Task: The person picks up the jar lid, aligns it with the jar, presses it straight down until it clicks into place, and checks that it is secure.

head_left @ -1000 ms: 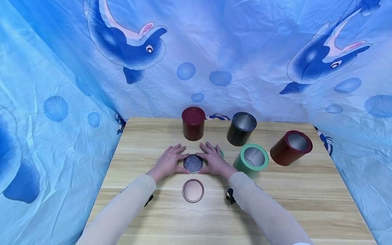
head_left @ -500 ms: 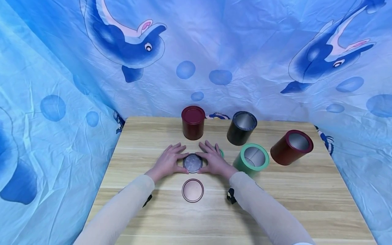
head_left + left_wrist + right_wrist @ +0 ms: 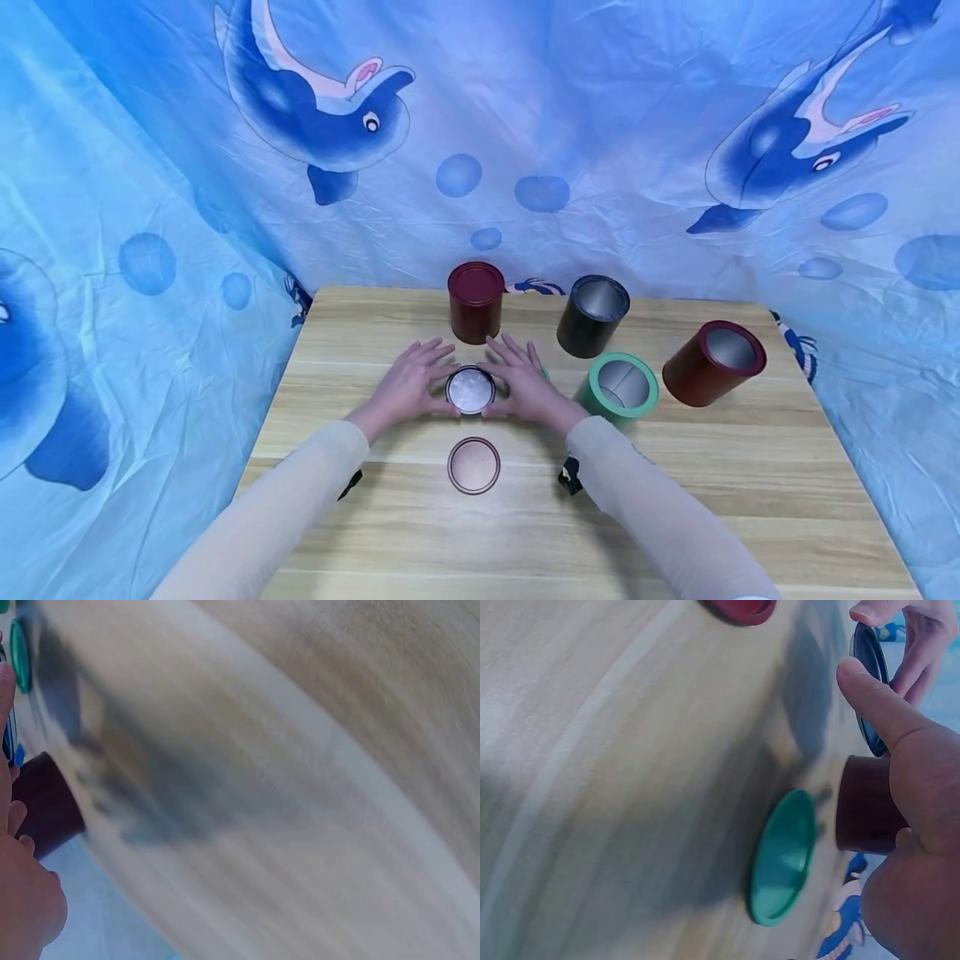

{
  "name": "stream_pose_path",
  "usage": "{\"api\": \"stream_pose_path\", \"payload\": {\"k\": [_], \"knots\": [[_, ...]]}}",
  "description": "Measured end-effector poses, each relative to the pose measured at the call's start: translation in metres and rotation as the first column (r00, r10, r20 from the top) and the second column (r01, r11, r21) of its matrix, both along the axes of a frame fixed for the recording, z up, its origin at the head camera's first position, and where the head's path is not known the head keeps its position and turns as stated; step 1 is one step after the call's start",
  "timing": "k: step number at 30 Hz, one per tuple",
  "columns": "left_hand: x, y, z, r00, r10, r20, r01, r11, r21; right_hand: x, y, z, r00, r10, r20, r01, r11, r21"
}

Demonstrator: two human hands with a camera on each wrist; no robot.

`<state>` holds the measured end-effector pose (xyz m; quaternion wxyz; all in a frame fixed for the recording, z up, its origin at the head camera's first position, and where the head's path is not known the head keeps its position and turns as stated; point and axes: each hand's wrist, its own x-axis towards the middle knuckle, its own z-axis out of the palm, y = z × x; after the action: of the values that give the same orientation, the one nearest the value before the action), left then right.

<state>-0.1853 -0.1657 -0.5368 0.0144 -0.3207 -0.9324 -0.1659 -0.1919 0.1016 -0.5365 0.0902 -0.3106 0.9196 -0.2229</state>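
Between my two hands is a round black lid (image 3: 470,390), raised off the wooden table with its shadow below in the right wrist view. My left hand (image 3: 408,382) pinches its left edge between thumb and fingers. On the opposite edge my right hand (image 3: 525,387) does the same, thumb at the near side. A dark red lid (image 3: 474,465) lies flat closer to me. The green lid (image 3: 784,859) rests on the table beneath my right hand, mostly hidden in the head view. Just beyond the hands stands a dark red can (image 3: 476,312) with its top covered.
To the right are three open cans: a black can (image 3: 587,329) at the back, a green can (image 3: 606,408) near my right wrist, and a red can (image 3: 693,367) farther right. A blue dolphin-print cloth (image 3: 480,125) hangs behind the table (image 3: 360,533).
The black lid has come up off the table between both hands and shifted slightly away from me. The cans and other lids have stayed put.
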Motion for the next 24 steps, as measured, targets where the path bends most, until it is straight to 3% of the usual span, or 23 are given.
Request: {"api": "stream_pose_path", "payload": {"k": [9,24], "knots": [[0.005,-0.002,0.032,0.999,0.011,-0.040,-0.012,1.000,-0.020,0.005,-0.004,0.032,1.000,-0.020,-0.005,0.020,1.000,-0.012],[-0.004,0.003,0.073,0.993,-0.024,-0.113,0.020,0.999,-0.033,0.005,0.008,0.069,0.996,-0.022,-0.092,0.017,0.999,-0.049]]}}
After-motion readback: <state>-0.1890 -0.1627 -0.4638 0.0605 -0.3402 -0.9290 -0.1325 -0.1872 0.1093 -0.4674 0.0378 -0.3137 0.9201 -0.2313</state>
